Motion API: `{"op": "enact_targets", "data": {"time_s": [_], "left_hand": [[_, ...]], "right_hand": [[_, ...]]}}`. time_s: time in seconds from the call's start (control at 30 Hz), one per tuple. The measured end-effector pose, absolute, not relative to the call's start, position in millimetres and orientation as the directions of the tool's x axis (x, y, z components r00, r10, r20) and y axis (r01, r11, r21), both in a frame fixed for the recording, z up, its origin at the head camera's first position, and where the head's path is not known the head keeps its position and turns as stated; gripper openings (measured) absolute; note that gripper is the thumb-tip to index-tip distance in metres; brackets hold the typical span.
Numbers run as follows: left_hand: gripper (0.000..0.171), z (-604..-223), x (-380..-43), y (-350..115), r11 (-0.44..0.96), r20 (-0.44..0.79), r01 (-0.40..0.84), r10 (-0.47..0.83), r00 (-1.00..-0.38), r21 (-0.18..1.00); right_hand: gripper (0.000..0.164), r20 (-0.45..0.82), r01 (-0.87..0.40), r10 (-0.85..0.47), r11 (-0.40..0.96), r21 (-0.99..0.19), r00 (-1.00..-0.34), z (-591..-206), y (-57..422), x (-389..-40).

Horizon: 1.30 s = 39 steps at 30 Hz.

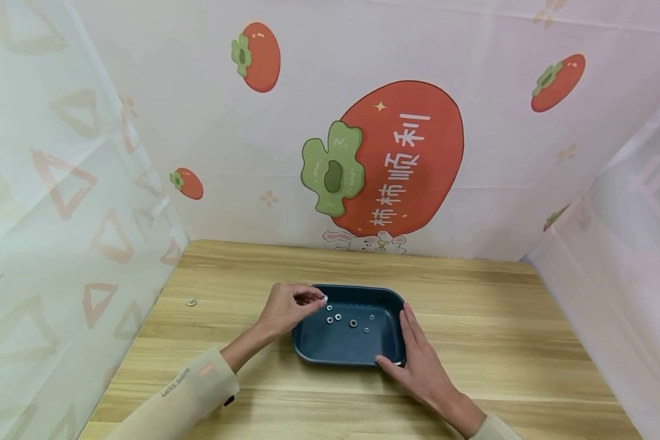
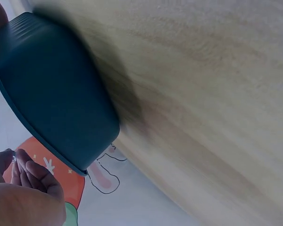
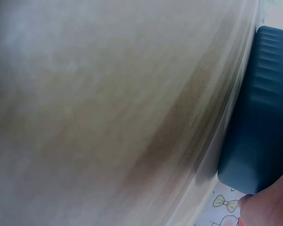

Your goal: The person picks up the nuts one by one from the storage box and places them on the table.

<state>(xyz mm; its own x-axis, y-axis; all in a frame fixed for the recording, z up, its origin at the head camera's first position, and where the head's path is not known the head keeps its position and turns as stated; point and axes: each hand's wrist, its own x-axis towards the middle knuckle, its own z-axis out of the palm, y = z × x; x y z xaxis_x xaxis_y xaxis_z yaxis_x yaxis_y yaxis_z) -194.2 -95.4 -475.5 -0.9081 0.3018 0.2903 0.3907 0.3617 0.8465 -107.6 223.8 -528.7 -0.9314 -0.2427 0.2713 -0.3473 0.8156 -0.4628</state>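
Note:
A dark blue rectangular tray (image 1: 341, 354) sits on the wooden table, with several small metal nuts (image 1: 353, 323) scattered on its floor. Over the tray's far left corner, my left hand (image 1: 290, 308) pinches a small shiny metal nut (image 1: 325, 299) between thumb and fingertips. In the left wrist view, the same pinch shows beside the tray wall (image 2: 56, 89). At the tray's near right corner lies my right hand (image 1: 420, 360), its straight fingers along the right side and its thumb over the front rim. The right wrist view shows only part of this hand (image 3: 269, 205) by the tray.
One more small metal ring-shaped piece (image 1: 192, 302) lies on the table's left part. The wooden table (image 1: 489, 330) extends around the tray. Printed cloth walls (image 1: 225, 134) rise behind it and on both sides.

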Motion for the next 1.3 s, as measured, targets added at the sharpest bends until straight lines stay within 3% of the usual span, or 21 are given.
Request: {"op": "enact_targets", "data": {"time_s": [0.77, 1.3], "left_hand": [[0.009, -478.4, -184.9, -131.4, 0.327, 0.288, 0.323, 0.15, -0.946, 0.888], [0.008, -479.2, -177.3, -169.4, 0.394, 0.3, 0.318, 0.107, -0.948, 0.862]], "right_hand": [[0.108, 0.262, -0.34, -0.24, 0.82, -0.461, -0.935, -528.7, 223.9, -106.0], [0.107, 0.253, -0.333, -0.237, 0.819, -0.467, -0.938, -527.5, 223.8, -107.3]]}}
